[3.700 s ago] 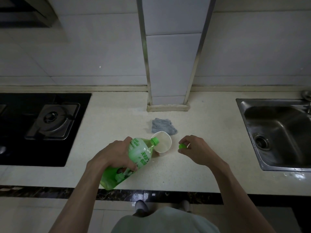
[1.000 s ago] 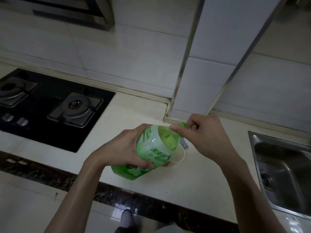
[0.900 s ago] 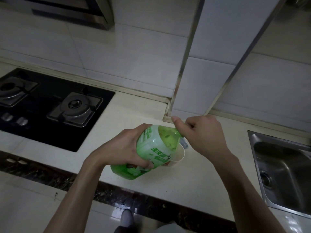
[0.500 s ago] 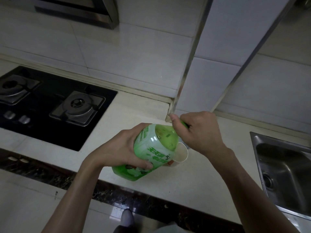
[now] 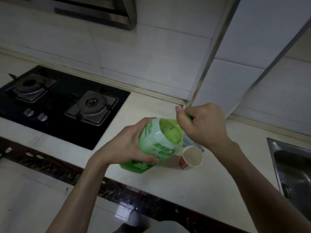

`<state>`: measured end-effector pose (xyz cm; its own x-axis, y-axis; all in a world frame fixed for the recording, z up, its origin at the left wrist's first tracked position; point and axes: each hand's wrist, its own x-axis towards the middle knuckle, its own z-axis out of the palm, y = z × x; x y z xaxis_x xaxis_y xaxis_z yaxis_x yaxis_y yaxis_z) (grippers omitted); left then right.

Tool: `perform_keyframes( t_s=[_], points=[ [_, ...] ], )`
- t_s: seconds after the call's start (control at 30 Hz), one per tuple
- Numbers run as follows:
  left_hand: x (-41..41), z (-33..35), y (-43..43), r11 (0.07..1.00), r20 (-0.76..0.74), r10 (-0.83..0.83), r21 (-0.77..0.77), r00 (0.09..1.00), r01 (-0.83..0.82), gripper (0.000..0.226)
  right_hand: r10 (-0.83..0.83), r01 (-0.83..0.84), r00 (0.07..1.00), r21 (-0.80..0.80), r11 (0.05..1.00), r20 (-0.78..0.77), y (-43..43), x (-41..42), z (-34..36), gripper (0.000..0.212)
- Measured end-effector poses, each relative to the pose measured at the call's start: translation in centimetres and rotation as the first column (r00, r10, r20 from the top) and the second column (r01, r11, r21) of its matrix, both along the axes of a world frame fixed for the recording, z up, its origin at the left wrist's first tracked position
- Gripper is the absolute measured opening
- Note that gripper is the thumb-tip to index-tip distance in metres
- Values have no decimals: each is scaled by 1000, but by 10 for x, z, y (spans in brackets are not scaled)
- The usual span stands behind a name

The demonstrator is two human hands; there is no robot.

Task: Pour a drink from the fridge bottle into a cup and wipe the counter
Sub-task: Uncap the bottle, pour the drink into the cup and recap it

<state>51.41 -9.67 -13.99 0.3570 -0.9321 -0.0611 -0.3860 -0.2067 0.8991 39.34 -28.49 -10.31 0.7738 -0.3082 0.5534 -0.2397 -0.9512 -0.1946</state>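
The right hand (image 5: 204, 125) is closed around the green cap (image 5: 189, 117) at the bottle's neck, fingers curled tight so only a sliver of the cap shows. The left hand (image 5: 129, 142) has its grip wrapped about the middle of the green bottle (image 5: 158, 145), thumb across the label, holding it tilted with its base near the front edge of the desk (image 5: 193, 185); whether the base touches the desk cannot be told. Just beside the bottle, on its right, stands the paper cup (image 5: 192, 156), upright and open; whether it holds any drink is hard to tell. A grey cloth (image 5: 186, 142) peeks out behind the cup, mostly hidden by the right wrist. The hob (image 5: 67, 105) lies toward the left end, the sink (image 5: 292, 169) at the right edge.

The step in hand looks like screwing the cap on. To do it well, the left hand should hold the bottle firm without squeezing, so nothing wells out of the neck, while the right turns the cap squarely until it seats. The forearm should stay clear of the cup, which is light and would tip easily. The wiping is not yet done.
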Motion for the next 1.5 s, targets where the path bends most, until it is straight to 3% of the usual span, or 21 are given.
perform_keyframes(
  t_s=[0.1, 0.17, 0.3, 0.37, 0.43, 0.57, 0.8, 1.07, 1.23, 1.3, 1.37, 1.43, 1.5],
  points=[
    [2, -6, 1, 998, 48, 67, -16, 997, -66, 93, -187, 231, 949, 154, 961, -255, 5, 16, -1, 62],
    [5, -10, 4, 997, 44, 80, -16, 996, -80, 93, -193, 239, 938, 133, 962, -289, 7, 20, -1, 64],
    [22, -8, 15, 1000, -11, 3, 26, 1000, -3, 92, 37, -47, 980, -43, 998, -197, 9, 23, 1, 65],
    [30, -7, 19, 998, -80, -43, 38, 996, 46, 90, 190, -210, 966, -106, 972, -175, 9, 26, 2, 61],
    [36, -9, 22, 997, -115, -62, 37, 991, 66, 89, 251, -271, 959, -173, 947, -129, 11, 31, -2, 58],
    [42, -18, 20, 999, -113, -33, 15, 993, 35, 89, 136, -139, 990, -127, 982, -35, 18, 46, -14, 54],
    [38, -39, 7, 985, 49, 165, -58, 985, -162, 92, -168, 181, 970, 62, 981, -174, 16, 64, -24, 50],
    [17, -76, 0, 930, 257, 367, -105, 894, -351, 102, -212, 259, 938, 147, 955, -276, 14, 74, -46, 45],
    [3, -80, 5, 907, 273, 421, -104, 865, -409, 102, -190, 274, 930, 252, 928, -314, 16, 73, -49, 53],
    [0, -75, 8, 898, 218, 441, -101, 871, -429, 100, -124, 215, 950, 312, 925, -287, 17, 67, -43, 66],
    [-6, -69, 9, 875, 139, 482, -114, 865, -470, 96, -16, 124, 974, 477, 870, -224, 17, 61, -35, 75],
    [-14, -63, 11, 840, 71, 539, -126, 839, -528, 94, 107, -10, 986, 598, 801, -128, 16, 55, -27, 70],
    [-24, -57, 13, 793, 38, 602, -145, 798, -591, 93, 245, -167, 969, 609, 775, -46, 14, 49, -25, 57]
  ],
)
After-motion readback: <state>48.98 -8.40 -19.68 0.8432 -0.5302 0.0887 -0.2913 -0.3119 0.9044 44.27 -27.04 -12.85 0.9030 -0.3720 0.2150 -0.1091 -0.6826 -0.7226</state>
